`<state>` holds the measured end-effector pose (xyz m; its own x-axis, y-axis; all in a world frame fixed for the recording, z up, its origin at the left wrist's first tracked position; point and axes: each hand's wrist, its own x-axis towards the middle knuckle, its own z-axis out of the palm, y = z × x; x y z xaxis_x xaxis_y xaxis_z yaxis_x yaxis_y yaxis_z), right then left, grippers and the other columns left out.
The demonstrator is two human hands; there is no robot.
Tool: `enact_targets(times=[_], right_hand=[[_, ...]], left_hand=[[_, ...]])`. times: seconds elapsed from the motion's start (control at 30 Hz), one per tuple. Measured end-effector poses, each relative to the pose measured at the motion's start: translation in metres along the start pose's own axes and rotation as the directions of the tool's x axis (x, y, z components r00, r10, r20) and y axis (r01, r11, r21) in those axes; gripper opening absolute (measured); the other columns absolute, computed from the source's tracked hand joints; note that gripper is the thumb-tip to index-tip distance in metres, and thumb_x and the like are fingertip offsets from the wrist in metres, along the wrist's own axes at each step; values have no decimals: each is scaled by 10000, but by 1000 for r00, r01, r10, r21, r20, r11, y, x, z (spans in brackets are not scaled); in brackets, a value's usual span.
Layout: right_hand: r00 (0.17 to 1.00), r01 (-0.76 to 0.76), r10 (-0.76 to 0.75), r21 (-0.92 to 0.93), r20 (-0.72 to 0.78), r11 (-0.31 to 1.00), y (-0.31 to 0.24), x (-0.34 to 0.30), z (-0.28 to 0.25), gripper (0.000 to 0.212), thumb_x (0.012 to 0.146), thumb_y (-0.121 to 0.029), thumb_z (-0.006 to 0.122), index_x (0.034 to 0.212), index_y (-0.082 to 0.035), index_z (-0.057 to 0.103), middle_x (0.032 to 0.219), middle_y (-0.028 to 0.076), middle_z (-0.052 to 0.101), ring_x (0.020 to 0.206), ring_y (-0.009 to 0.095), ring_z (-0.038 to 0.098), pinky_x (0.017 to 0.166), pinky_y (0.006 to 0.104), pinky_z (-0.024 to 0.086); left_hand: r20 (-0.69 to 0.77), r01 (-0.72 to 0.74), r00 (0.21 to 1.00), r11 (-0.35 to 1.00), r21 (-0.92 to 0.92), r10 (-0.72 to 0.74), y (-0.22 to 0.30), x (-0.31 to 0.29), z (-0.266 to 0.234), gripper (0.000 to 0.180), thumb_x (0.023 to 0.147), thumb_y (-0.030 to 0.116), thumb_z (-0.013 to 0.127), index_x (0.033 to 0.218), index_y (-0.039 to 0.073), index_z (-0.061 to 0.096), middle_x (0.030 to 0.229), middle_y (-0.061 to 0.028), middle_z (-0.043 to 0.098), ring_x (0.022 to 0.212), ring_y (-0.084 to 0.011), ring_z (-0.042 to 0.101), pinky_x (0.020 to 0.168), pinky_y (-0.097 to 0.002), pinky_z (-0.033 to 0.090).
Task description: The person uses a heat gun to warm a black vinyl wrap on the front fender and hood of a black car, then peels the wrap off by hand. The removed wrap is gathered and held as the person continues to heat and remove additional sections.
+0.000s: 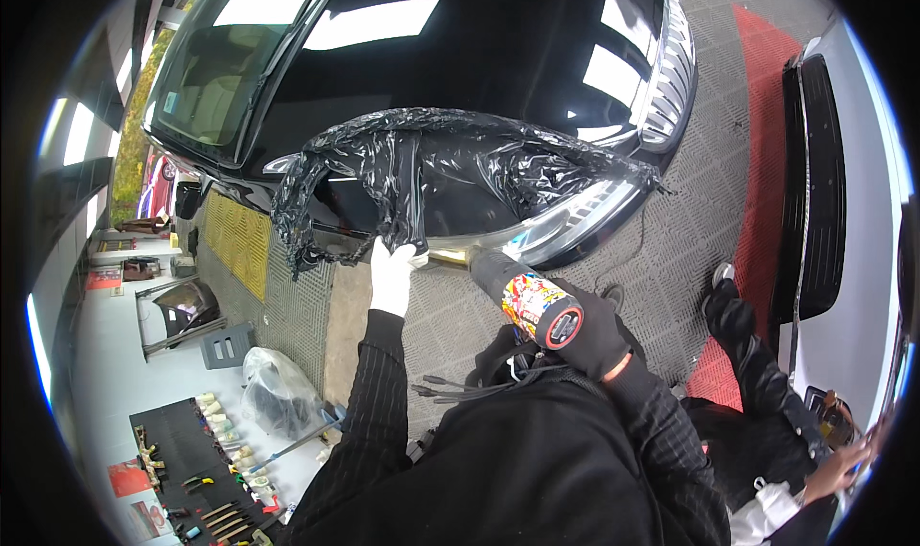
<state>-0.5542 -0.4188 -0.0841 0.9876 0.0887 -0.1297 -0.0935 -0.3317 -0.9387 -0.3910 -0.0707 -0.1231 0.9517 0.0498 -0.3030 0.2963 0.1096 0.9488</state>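
A crumpled sheet of glossy black film (pixel 446 168) drapes over the front fender of a black car (pixel 479 48), its gathered edge reaching past the headlight (pixel 565 225). In a white glove, my left hand (pixel 393 276) is closed on the film's lower edge. My right hand (pixel 599 337), gloved in black, grips a heat gun (pixel 522 292) covered with a colourful sticker. The gun's nozzle points at the fender just behind the headlight, to the right of my left hand. My right fingers are partly hidden behind the gun.
Another person (pixel 733 326) is low at the right beside a light-coloured car (pixel 853 354). Tools and bottles lie on a dark-topped bench (pixel 187 421) at lower left, near a plastic-covered object (pixel 276 393). Grey, yellow (pixel 238 244) and red tiles (pixel 767 96) make up the floor.
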Motion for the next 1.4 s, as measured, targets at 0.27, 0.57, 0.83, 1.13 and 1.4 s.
enact_targets(times=[0.27, 0.57, 0.83, 1.13, 1.4], right_hand=[[1000, 0, 0, -88, -10, 996, 11, 0, -5, 692, 849, -399, 901, 1444, -142, 657, 1231, 171, 778, 1127, 364, 759, 934, 445, 620], [999, 34, -30, -117, 42, 993, 14, -12, -24, 691, 869, -375, 881, 1478, -156, 639, 1238, 155, 778, 1116, 358, 764, 928, 441, 625], [999, 28, -23, -164, 37, 986, 3, -2, -19, 594, 890, -331, 847, 1421, -138, 667, 1188, 160, 787, 1083, 384, 756, 894, 478, 618], [992, 16, 13, -231, 123, 973, -4, 9, -9, 565, 886, -408, 845, 1347, -141, 657, 1090, 125, 799, 1009, 357, 769, 886, 540, 568], [996, 16, 0, -189, 89, 982, 1, 8, -14, 623, 835, -369, 890, 1360, -118, 665, 1092, 166, 780, 996, 396, 758, 837, 487, 615]], left_hand=[[-165, -25, 986, 995, -98, 9, -54, 20, 3, 189, 1020, 29, 730, 1168, 43, 614, 891, -64, 608, 747, -166, 634, 629, -295, 535], [-158, -110, 936, 689, 716, 313, -24, 39, 16, 344, 947, 206, 836, 1075, -61, 661, 934, -119, 686, 853, -258, 676, 792, -416, 557], [-82, -77, 944, 452, 889, 321, -20, 21, 13, 587, 1009, 336, 764, 1307, -156, 645, 1339, -359, 678, 1241, -484, 647, 1093, -495, 490], [-76, -93, 974, 683, 724, 214, -31, 20, -5, 441, 1018, 218, 767, 1231, -154, 664, 1087, -263, 757, 954, -352, 716, 884, -413, 570], [-28, -122, 990, 929, 349, 140, -6, -2, 19, 257, 1028, 110, 748, 1130, -98, 637, 1077, -128, 680, 947, -206, 684, 811, -336, 632]])
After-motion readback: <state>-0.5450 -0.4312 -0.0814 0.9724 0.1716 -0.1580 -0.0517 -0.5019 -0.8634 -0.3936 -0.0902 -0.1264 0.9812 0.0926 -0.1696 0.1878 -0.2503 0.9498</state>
